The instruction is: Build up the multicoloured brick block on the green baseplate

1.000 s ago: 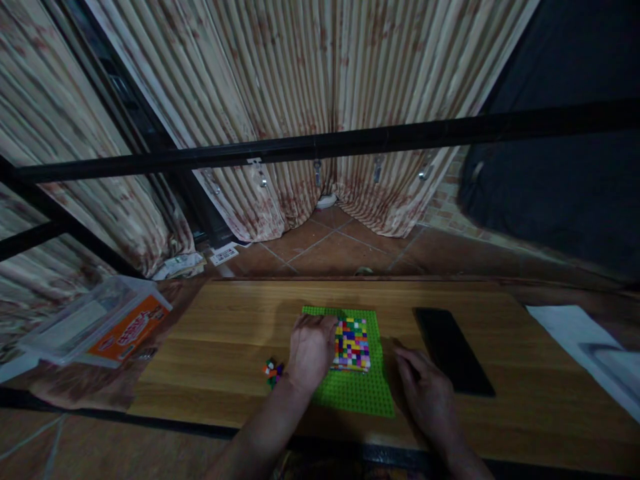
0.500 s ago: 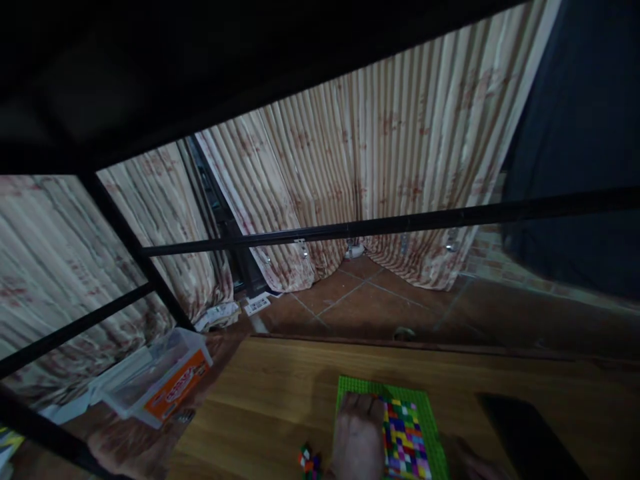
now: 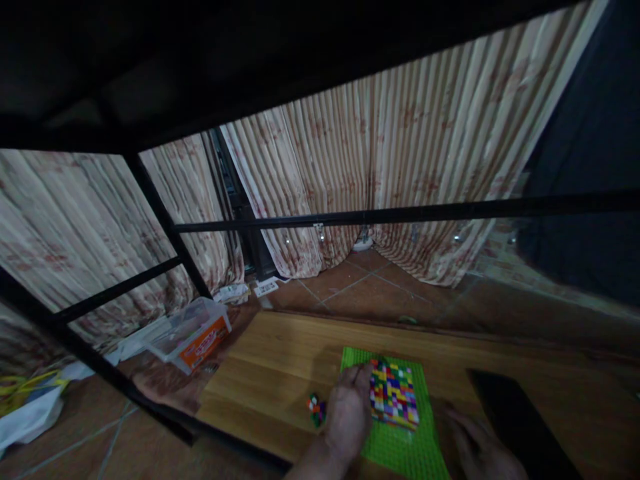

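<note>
A green studded baseplate (image 3: pixel 400 453) lies on a wooden table. On it stands a dense block of small multicoloured toy bricks (image 3: pixel 395 393). My left hand (image 3: pixel 350 407) reaches over the plate's left part, its bent fingers closed together at the upper left edge of the brick block. Whatever is between those fingertips is hidden. To the left of that hand lies a small pile of loose bricks (image 3: pixel 316 408). My right hand (image 3: pixel 483 445) rests low over the table, right of the baseplate. Its fingers look loosely stretched, slightly blurred, holding nothing visible.
A flat black object (image 3: pixel 520 420) lies on the table (image 3: pixel 270 373) to the right. On the floor at left stands a clear plastic box (image 3: pixel 200 337) with an orange label. A black metal frame (image 3: pixel 350 219) crosses the view before striped curtains (image 3: pixel 410 133).
The view has shifted, so the table sits higher and more of both arms shows. My left hand stays at the brick block's left side. More of my right hand has come into view.
</note>
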`<move>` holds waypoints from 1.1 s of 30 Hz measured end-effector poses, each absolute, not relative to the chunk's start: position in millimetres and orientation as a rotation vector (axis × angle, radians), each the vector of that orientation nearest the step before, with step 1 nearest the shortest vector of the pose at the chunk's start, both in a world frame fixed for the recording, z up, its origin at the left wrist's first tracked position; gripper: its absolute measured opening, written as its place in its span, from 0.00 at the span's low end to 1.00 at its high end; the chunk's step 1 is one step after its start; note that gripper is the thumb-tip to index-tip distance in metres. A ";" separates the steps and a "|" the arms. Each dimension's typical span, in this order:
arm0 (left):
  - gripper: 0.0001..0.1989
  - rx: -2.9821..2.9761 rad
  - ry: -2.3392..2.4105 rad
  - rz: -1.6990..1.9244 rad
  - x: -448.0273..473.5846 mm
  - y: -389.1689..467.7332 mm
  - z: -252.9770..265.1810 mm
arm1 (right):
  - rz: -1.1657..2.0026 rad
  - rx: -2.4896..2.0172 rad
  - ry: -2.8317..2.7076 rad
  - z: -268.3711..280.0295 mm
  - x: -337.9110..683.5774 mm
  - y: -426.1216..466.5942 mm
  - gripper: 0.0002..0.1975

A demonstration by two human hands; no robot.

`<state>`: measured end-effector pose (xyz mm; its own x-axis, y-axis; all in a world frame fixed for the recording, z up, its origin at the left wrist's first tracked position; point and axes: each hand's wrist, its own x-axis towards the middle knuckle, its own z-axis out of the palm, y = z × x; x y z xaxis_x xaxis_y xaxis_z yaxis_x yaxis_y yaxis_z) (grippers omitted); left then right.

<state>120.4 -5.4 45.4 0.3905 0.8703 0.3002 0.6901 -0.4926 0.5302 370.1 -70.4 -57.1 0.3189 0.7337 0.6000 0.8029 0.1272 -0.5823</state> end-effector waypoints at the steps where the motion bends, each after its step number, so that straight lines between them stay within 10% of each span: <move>1: 0.26 2.280 1.390 0.877 111.7 -8.9 45.8 | -0.076 -1.659 -1.426 -53.7 366.6 -74.0 0.17; 33: 0.08 2.170 1.752 0.670 15.5 -11.8 14.9 | -0.056 -1.803 -1.502 -27.9 354.6 -88.7 0.21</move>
<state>15.5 -11.8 14.9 0.1607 0.9700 0.1824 0.8440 -0.2309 0.4840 354.6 -88.7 -27.9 0.3028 0.8189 0.4875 0.8530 -0.0047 -0.5219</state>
